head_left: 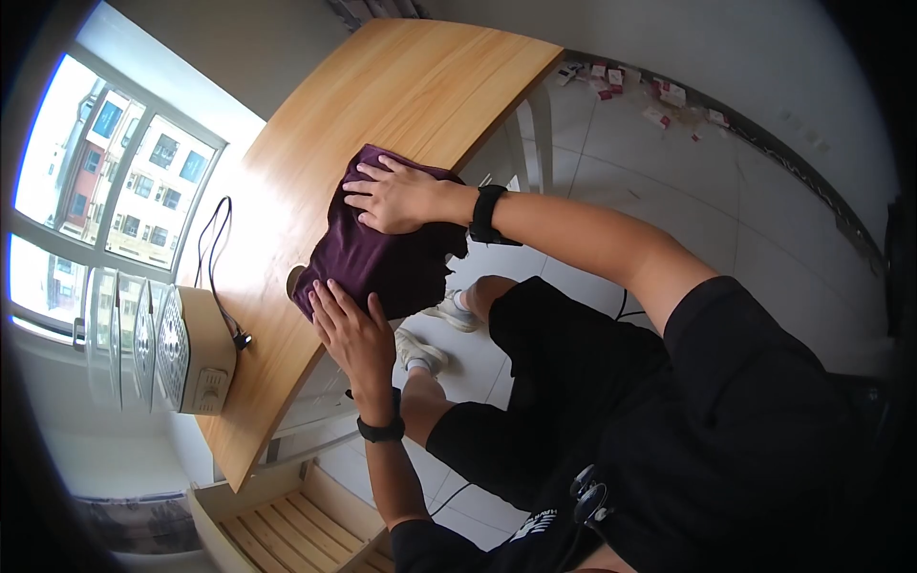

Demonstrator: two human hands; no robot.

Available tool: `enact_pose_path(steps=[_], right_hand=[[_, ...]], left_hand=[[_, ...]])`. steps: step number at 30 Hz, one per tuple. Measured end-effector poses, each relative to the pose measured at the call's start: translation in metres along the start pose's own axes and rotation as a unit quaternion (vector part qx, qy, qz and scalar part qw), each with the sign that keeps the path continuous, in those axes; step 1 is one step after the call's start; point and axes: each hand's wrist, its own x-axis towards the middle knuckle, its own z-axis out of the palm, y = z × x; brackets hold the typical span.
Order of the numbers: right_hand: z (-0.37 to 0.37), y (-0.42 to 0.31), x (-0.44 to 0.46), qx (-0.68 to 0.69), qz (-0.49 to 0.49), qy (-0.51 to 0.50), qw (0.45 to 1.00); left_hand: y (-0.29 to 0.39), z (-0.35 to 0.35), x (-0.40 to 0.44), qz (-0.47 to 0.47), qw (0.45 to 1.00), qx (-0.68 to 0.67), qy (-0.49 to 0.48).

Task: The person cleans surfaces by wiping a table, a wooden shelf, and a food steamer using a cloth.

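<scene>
A dark purple piece of cloth [382,263] is spread over the near edge of the wooden table, and its ragged side hangs past that edge. My left hand [351,329] lies on the lower corner of the cloth, fingers stretched out and thumb apart. Farther up, my right hand [396,196] rests flat on it with its fingers spread. Both palms face down, and neither hand grips the fabric. Beside the cloth's left corner, a small round tan object [294,279] shows, partly covered; I cannot tell what it is.
On the wooden table [435,72] stands a cream box-shaped appliance [205,349] with round grilles. A black cable [218,296] with a plug lies beside it. Below is a slatted wooden frame [291,535]. Red and white scraps [659,100] litter the floor by the wall.
</scene>
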Motion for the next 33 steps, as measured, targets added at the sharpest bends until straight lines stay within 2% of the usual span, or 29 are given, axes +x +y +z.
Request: enact_pose_path(steps=[4, 8, 12, 16, 19, 20, 21, 22, 24, 27, 30, 33], right_hand=[[0.005, 0.002, 0.002, -0.006, 0.001, 0.022, 1.000], [0.001, 0.001, 0.001, 0.013, 0.010, 0.035, 0.999], [-0.002, -0.001, 0.003, 0.043, 0.039, 0.084, 0.995], [0.004, -0.002, 0.003, 0.040, 0.057, 0.183, 0.981], [0.005, -0.002, 0.000, 0.019, 0.085, 0.247, 0.965], [0.006, -0.002, -0.001, 0.028, 0.076, 0.291, 0.953], [0.010, -0.002, 0.000, 0.038, 0.091, 0.297, 0.950], [0.012, 0.000, 0.002, 0.044, 0.106, 0.306, 0.945], [0.013, -0.001, 0.001, 0.035, 0.109, 0.306, 0.945], [0.013, -0.001, 0.000, 0.027, 0.110, 0.292, 0.950], [0.017, 0.000, 0.001, 0.013, 0.098, 0.316, 0.943], [0.015, 0.003, -0.003, 0.009, 0.071, 0.298, 0.952]], left_hand=[[0.002, -0.007, 0.016, -0.025, 0.999, -0.002, -0.037], [-0.020, 0.006, 0.048, -0.028, 0.991, -0.076, -0.105], [-0.013, 0.013, 0.073, -0.050, 0.989, -0.058, -0.129], [-0.005, 0.034, 0.089, 0.026, 0.990, -0.113, -0.079], [0.004, 0.051, 0.115, 0.097, 0.979, -0.158, -0.087], [0.007, 0.059, 0.127, 0.136, 0.969, -0.190, -0.081], [0.002, 0.073, 0.140, 0.223, 0.959, -0.163, -0.069], [0.008, 0.080, 0.147, 0.199, 0.958, -0.196, -0.070], [0.009, 0.092, 0.154, 0.177, 0.966, -0.173, -0.070], [0.014, 0.083, 0.145, 0.093, 0.960, -0.256, -0.069], [0.012, 0.085, 0.146, 0.084, 0.961, -0.258, -0.061], [0.014, 0.083, 0.144, 0.056, 0.955, -0.289, -0.036]])
